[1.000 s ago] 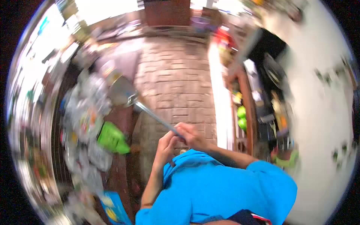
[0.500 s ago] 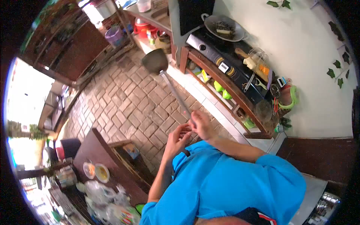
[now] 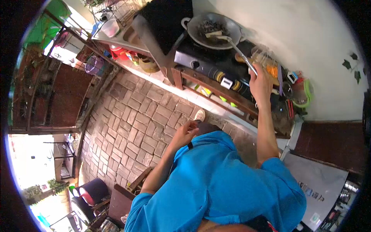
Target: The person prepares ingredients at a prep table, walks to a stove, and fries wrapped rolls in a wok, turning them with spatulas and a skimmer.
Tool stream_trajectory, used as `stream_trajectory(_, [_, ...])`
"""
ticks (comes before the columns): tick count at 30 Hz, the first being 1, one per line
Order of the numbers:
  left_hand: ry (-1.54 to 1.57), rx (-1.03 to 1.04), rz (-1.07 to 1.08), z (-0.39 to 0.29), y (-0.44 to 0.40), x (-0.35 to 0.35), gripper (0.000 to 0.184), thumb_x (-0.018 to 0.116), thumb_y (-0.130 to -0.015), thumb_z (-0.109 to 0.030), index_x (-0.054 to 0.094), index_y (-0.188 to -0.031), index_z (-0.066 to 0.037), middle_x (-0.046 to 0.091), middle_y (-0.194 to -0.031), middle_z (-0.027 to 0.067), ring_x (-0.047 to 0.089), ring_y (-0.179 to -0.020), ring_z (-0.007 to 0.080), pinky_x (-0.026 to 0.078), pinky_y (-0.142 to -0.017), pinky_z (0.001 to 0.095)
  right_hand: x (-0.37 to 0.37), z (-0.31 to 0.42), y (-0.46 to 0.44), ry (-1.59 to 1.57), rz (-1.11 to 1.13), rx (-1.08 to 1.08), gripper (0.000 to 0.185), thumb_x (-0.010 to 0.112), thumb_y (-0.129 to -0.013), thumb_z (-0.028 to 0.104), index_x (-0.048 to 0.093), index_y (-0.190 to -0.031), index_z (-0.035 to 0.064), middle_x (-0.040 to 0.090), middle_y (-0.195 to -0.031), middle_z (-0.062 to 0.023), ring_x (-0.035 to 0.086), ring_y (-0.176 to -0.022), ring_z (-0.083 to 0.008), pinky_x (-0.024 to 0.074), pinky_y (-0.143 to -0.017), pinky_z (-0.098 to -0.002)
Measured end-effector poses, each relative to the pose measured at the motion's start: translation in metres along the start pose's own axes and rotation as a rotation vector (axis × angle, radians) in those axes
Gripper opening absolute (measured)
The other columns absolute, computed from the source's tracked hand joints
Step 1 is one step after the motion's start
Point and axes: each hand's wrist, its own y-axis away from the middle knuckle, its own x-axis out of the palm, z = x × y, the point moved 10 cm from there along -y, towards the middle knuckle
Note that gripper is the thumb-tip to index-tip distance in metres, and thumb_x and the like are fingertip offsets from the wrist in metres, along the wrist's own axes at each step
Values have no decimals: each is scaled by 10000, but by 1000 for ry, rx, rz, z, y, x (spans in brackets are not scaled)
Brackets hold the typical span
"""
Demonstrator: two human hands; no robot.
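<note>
My right hand [image 3: 261, 86] is closed around the handle of a long metal spatula [image 3: 243, 56], stretched out over the stove. The spatula's far end dips into a grey two-handled wok [image 3: 234, 28], beside a pale block [image 3: 213, 34] and a dark chopped mass [image 3: 210, 27]. Beneath the wok is the black gas stove [image 3: 206, 58]. Close to my body, over the brick floor, my left hand [image 3: 184, 135] hangs with loosely bent fingers apart and nothing visible in them.
Right of the wok, a board with shredded orange food [image 3: 273, 71] sits near a green-rimmed basket [image 3: 305, 94]. A dark upright panel [image 3: 164, 25] separates the stove from the sink [image 3: 131, 35]. A wooden bench [image 3: 232, 94] carries the stove.
My right hand has swung the spatula from above the floor to the right, putting its end into the wok. My left hand has come apart from my right and stays near my body.
</note>
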Motion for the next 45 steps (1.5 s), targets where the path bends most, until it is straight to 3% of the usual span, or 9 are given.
stream_trajectory(2, [-180, 51, 30, 9, -41, -4, 316, 636, -870, -202, 596, -1102, 11, 682, -965, 169, 677, -861, 276, 537, -742, 367, 22, -11, -25, 49, 25, 1, 248, 619, -875, 164, 618, -1110, 86, 648, -907, -148, 630, -806, -347, 486, -654, -438])
stream_trajectory(7, [-196, 6, -4, 3, -104, -45, 309, 637, -869, -224, 614, -1071, 8, 682, -938, 171, 677, -843, 269, 531, -760, 352, 73, -17, -71, 184, 225, 40, 266, 629, -845, 143, 636, -1110, 120, 617, -876, -114, 618, -799, -337, 491, -673, -436])
stream_trajectory(13, [-84, -146, 52, 32, -149, -83, 280, 608, -893, -204, 608, -1079, 5, 688, -942, 164, 681, -884, 251, 528, -768, 344, 103, -12, -92, 137, 186, 46, 255, 644, -825, 141, 658, -1079, 133, 598, -821, -112, 601, -770, -325, 485, -667, -440])
stream_trajectory(19, [-202, -89, 210, 66, -208, -104, 247, 616, -885, -199, 624, -1041, -8, 693, -930, 152, 686, -871, 248, 530, -766, 350, 110, -9, -100, 140, 300, 206, 243, 641, -845, 169, 665, -1084, 130, 638, -872, -121, 619, -836, -341, 495, -705, -431])
stream_trajectory(24, [-277, -76, 282, 68, -246, -128, 271, 628, -871, -223, 638, -1039, -11, 686, -975, 156, 676, -893, 249, 533, -777, 353, 95, -1, -127, 139, 184, 173, 252, 635, -858, 196, 660, -1099, 128, 646, -909, -115, 629, -817, -343, 502, -702, -430])
stream_trajectory(28, [-265, -39, 344, 58, -260, -135, 364, 629, -883, -332, 625, -1092, -33, 676, -1017, 153, 667, -928, 259, 527, -794, 370, 121, 9, -155, 276, 253, 140, 253, 623, -869, 209, 659, -1105, 127, 625, -856, -123, 632, -767, -337, 515, -662, -434])
stream_trajectory(32, [-318, -34, 338, 45, -260, -140, 303, 625, -877, -249, 638, -1035, 9, 689, -964, 155, 676, -856, 252, 535, -766, 351, 135, 12, -160, 263, 250, 91, 245, 611, -875, 203, 659, -1103, 129, 605, -818, -136, 627, -747, -341, 513, -640, -445])
stream_trajectory(34, [-348, -88, 391, 59, -259, -137, 380, 629, -888, -349, 621, -1106, -38, 679, -1038, 135, 671, -914, 246, 532, -783, 365, 133, 16, -160, 244, 284, 90, 252, 612, -868, 196, 655, -1103, 118, 599, -808, -148, 624, -754, -350, 510, -643, -446])
stream_trajectory(45, [-262, -100, 320, 78, -253, -135, 318, 630, -872, -251, 645, -1034, 23, 685, -964, 162, 680, -860, 256, 551, -720, 352, 82, 33, -158, 185, 364, 149, 219, 570, -883, 239, 670, -957, 59, 660, -816, -212, 634, -797, -404, 493, -706, -513])
